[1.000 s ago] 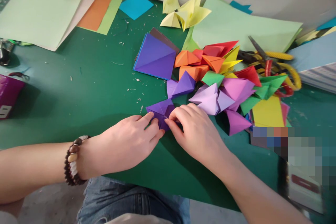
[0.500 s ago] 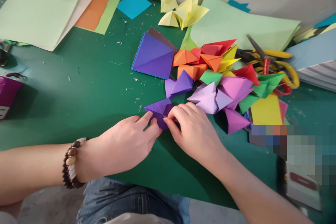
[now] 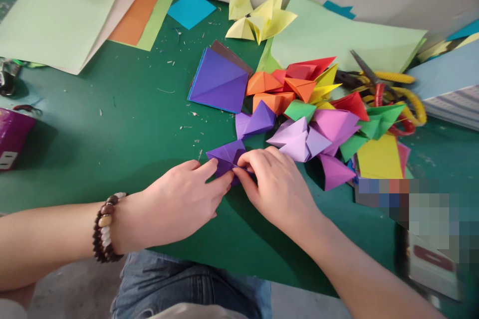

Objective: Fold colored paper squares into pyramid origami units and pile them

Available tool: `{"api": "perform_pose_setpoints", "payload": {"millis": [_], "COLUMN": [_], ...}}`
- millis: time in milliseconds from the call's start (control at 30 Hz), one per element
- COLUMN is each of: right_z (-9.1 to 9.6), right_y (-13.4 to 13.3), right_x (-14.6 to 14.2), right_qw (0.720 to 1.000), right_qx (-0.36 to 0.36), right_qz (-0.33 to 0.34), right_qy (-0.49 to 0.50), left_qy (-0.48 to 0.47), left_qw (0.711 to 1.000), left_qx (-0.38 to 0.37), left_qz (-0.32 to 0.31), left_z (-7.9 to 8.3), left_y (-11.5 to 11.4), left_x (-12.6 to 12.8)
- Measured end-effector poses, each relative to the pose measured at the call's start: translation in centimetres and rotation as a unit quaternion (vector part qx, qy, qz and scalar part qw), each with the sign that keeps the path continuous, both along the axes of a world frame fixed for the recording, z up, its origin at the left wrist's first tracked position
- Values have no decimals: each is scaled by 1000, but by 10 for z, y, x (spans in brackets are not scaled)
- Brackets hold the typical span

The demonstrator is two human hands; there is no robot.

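Head camera, looking down at a craft table: a person's two bare hands meet over a small purple folded paper (image 3: 226, 153) that lies on the green mat (image 3: 130, 124), near the front edge of the table and just left of a bright pile of folded pieces (image 3: 318, 124). The left hand (image 3: 175, 204), a bead bracelet (image 3: 105, 232) at its wrist, lies low with forefinger and thumb closed on the paper's near corner. The right hand (image 3: 277, 189) curls over from the other side, its thumb and bent fingers pinching the same corner, so that the fingertips of both hands touch. Only the paper's far half shows; the rest is hidden under the fingers.

The piece looks feather-light and thin, stiff only along its creases; it would likely skid on the mat and crumple under a hard squeeze, so a light pinch at a folded edge or point seems the safest hold.

Behind it lie a flat purple square sheet (image 3: 220, 79), yellow folded pieces (image 3: 262, 17) by the wall, pale green sheets (image 3: 56, 15) at far left, and yellow-handled scissors (image 3: 377, 84) at right.
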State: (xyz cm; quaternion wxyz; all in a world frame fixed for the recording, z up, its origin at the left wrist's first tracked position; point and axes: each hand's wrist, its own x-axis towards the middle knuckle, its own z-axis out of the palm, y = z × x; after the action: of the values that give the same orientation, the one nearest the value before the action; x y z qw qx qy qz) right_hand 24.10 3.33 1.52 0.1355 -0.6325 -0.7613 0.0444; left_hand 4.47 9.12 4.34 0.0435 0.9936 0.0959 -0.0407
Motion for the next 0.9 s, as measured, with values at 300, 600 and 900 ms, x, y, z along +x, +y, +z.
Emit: {"api": "perform_pose_setpoints", "payload": {"millis": [300, 600, 900], "right_z": [12, 5, 5], "right_y": [-12, -14, -15], "right_x": [8, 5, 0], "right_qw": [988, 984, 984], "right_qx": [111, 95, 107], "right_qz": [87, 104, 114], "right_qy": [-58, -108, -88], "left_qy": [-15, -23, -31], "left_qw": [1000, 1000, 999], "left_qx": [13, 8, -21], "left_qz": [-4, 9, 33], "left_z": [-3, -4, 2], "left_y": [-2, -4, 1], "left_x": [-2, -3, -1]}}
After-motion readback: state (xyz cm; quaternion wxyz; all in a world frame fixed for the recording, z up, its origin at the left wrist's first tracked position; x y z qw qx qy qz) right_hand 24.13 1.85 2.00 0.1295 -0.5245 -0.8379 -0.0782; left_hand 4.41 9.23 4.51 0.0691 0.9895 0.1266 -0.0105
